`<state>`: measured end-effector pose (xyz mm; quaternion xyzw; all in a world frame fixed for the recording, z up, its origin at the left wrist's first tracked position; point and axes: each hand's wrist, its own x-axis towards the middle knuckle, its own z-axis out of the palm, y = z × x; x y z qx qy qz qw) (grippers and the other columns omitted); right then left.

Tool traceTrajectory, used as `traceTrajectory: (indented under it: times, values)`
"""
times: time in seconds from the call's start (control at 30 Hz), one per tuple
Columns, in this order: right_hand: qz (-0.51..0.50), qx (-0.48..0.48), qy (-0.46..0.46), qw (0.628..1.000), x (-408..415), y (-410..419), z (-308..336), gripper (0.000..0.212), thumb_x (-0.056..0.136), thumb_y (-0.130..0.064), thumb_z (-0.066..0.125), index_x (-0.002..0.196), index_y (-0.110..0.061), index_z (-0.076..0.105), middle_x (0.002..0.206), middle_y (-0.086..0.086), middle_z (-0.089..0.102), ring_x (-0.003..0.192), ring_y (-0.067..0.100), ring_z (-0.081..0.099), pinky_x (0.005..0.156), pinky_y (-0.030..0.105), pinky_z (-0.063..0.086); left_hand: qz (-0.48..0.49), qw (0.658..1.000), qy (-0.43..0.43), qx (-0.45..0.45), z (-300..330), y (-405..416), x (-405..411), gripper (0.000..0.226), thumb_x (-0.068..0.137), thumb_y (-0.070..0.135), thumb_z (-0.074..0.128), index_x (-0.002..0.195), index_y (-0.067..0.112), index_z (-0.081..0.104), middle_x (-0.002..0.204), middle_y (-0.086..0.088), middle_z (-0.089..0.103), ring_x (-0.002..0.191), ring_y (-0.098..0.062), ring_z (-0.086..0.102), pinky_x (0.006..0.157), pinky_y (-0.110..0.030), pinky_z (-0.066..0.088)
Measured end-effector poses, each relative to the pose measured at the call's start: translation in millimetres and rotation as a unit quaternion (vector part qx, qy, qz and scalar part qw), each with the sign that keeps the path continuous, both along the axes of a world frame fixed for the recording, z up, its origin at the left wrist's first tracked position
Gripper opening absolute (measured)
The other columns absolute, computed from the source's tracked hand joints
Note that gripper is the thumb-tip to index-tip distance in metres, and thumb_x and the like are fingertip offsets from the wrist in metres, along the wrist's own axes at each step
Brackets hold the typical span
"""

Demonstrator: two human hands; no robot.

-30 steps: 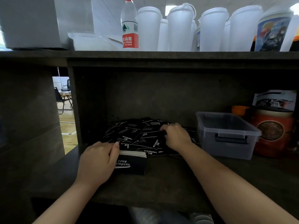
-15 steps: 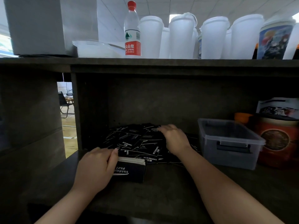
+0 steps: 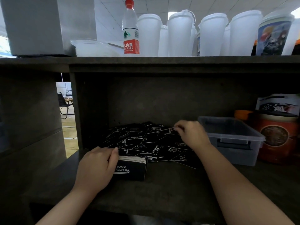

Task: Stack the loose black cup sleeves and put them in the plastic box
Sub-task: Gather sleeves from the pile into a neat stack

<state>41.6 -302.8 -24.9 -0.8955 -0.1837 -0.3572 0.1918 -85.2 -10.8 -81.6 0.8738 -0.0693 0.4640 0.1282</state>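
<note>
Right now one black cup sleeve (image 3: pixel 164 129) lifts off the back of the loose pile (image 3: pixel 142 143), pinched by the right hand (image 3: pixel 191 133); the stack (image 3: pixel 131 169) gripped by the left hand (image 3: pixel 95 168) lies nearer and leftward, the plastic box (image 3: pixel 233 140) just right.

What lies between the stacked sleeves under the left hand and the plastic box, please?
In the head view, loose black sleeves and bare shelf lie between the stack and plastic box.

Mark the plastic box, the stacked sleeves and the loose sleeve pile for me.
plastic box (image 3: pixel 233 144): head view, front wall above the handle.
stacked sleeves (image 3: pixel 132 170): head view, printed front face.
loose sleeve pile (image 3: pixel 146 143): head view, middle of the scattered black sleeves.
</note>
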Motion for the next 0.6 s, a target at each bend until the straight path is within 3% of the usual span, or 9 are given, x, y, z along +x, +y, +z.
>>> traceTrajectory:
  times: [0.2, 0.3, 0.37, 0.47, 0.53, 0.6]
  values:
    - [0.012, 0.067, -0.167, 0.984, -10.2, 8.8, 6.2, 0.008, 0.091, -0.018, 0.064, 0.095, -0.011, 0.068, 0.093, 0.007, 0.06, 0.085, 0.026, 0.059, 0.06, 0.033, 0.048, 0.002, 1.0, 0.005, -0.004, 0.7, -0.7, -1.2, 0.047, 0.095, 0.042, 0.031, 0.054, 0.025, 0.048, 0.049, 0.013, 0.044, 0.053, -0.004, 0.046, 0.047, -0.023, 0.032]
    - [0.027, 0.147, -0.233, 0.961, -16.7, 8.3, 12.1, 0.009, 0.096, -0.013, 0.057, 0.099, -0.008, 0.063, 0.099, 0.007, 0.055, 0.085, 0.016, 0.053, 0.067, 0.026, 0.042, -0.002, 1.0, 0.018, -0.004, 1.1, -1.1, -2.8, 0.048, 0.095, 0.042, 0.03, 0.054, 0.025, 0.048, 0.05, 0.012, 0.044, 0.054, -0.005, 0.047, 0.048, -0.025, 0.034]
    - [0.046, 0.246, -0.17, 0.953, -15.8, 14.1, 12.4, 0.009, 0.097, -0.014, 0.053, 0.099, -0.012, 0.062, 0.096, 0.001, 0.054, 0.083, 0.01, 0.05, 0.071, 0.021, 0.037, -0.002, 1.0, 0.016, -0.001, 1.7, -1.1, -3.0, 0.048, 0.095, 0.043, 0.029, 0.055, 0.025, 0.049, 0.05, 0.012, 0.045, 0.054, -0.008, 0.047, 0.048, -0.025, 0.033]
    - [0.129, 0.333, 0.022, 0.934, -15.2, 41.6, 4.4, 0.016, 0.092, -0.012, 0.061, 0.082, -0.024, 0.063, 0.076, -0.006, 0.06, 0.069, 0.006, 0.055, 0.073, 0.029, 0.045, 0.002, 1.0, 0.019, -0.02, 2.3, -1.8, -3.8, 0.04, 0.095, 0.045, 0.031, 0.072, 0.025, 0.057, 0.064, 0.012, 0.055, 0.066, -0.011, 0.053, 0.052, -0.025, 0.034]
    - [0.213, 0.265, 0.135, 0.931, -20.2, 56.1, -3.4, 0.024, 0.089, -0.01, 0.067, 0.075, -0.03, 0.064, 0.068, -0.01, 0.062, 0.059, -0.001, 0.056, 0.071, 0.033, 0.05, -0.01, 0.997, 0.028, -0.075, 2.8, -3.4, -4.4, 0.03, 0.096, 0.043, 0.042, 0.112, 0.022, 0.057, 0.1, 0.006, 0.062, 0.087, -0.013, 0.059, 0.063, -0.028, 0.04]
    - [0.286, 0.151, 0.26, 0.91, -31.9, 62.1, -3.4, 0.015, 0.087, -0.013, 0.07, 0.079, -0.026, 0.07, 0.067, -0.01, 0.066, 0.06, -0.003, 0.058, 0.066, 0.021, 0.049, -0.017, 0.992, 0.039, -0.12, 3.0, -5.6, -5.8, 0.05, 0.094, 0.04, 0.048, 0.138, 0.017, 0.038, 0.132, -0.004, 0.05, 0.102, -0.018, 0.059, 0.072, -0.032, 0.046]
